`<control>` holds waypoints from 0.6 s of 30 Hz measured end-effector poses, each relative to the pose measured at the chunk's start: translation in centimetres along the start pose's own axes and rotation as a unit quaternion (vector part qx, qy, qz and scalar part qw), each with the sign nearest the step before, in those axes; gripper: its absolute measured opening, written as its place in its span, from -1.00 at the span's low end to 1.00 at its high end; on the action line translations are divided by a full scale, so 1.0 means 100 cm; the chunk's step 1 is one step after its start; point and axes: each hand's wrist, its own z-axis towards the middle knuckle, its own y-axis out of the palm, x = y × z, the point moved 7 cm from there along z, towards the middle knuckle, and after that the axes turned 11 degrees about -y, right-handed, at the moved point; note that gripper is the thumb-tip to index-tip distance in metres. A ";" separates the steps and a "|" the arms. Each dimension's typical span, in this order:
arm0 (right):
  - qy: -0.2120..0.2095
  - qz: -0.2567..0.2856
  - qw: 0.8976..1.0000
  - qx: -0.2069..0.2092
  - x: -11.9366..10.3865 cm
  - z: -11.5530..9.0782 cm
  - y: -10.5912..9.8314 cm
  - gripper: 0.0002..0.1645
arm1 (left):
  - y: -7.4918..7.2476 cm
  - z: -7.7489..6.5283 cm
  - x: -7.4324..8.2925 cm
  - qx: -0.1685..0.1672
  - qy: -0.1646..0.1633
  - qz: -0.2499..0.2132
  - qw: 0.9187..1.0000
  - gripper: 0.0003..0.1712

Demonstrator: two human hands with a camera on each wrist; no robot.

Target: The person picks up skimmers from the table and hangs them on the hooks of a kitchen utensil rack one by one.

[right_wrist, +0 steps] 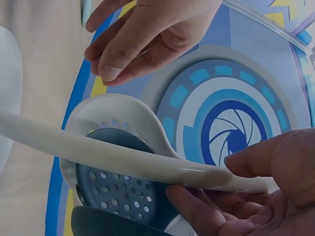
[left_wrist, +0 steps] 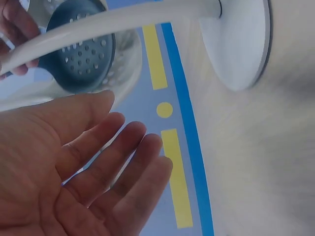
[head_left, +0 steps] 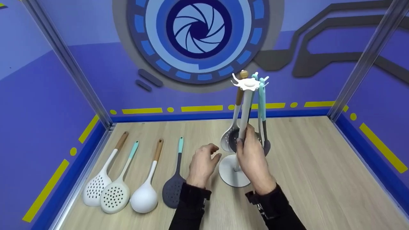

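Note:
A white utensil stand with a round base and a hooked top stands right of the middle of the table. My right hand grips its pole, thumb on one side and fingers on the other in the right wrist view. Several utensils hang from the hooks, among them a white perforated spoon with a brown handle, a dark skimmer and a dark-headed utensil with a mint handle. Left of the base, my left hand hovers with relaxed, slightly bent fingers and holds nothing.
On the table's left lie a white slotted turner, a cream skimmer, a white ladle and a dark skimmer, handles pointing away. Blue printed panels wall the table at the back and sides.

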 end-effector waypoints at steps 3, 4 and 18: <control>0.006 0.005 1.000 0.002 0.002 0.001 0.002 -0.36 | -0.005 0.001 -0.005 0.017 -0.016 0.021 1.000 -0.78; 0.007 0.006 1.000 0.002 0.002 0.001 0.003 -0.37 | -0.007 0.002 -0.007 0.025 -0.018 0.027 0.999 -0.77; 0.032 0.025 0.999 -0.020 0.006 0.003 0.003 -0.44 | -0.035 0.012 -0.045 0.066 -0.097 0.100 0.988 -0.64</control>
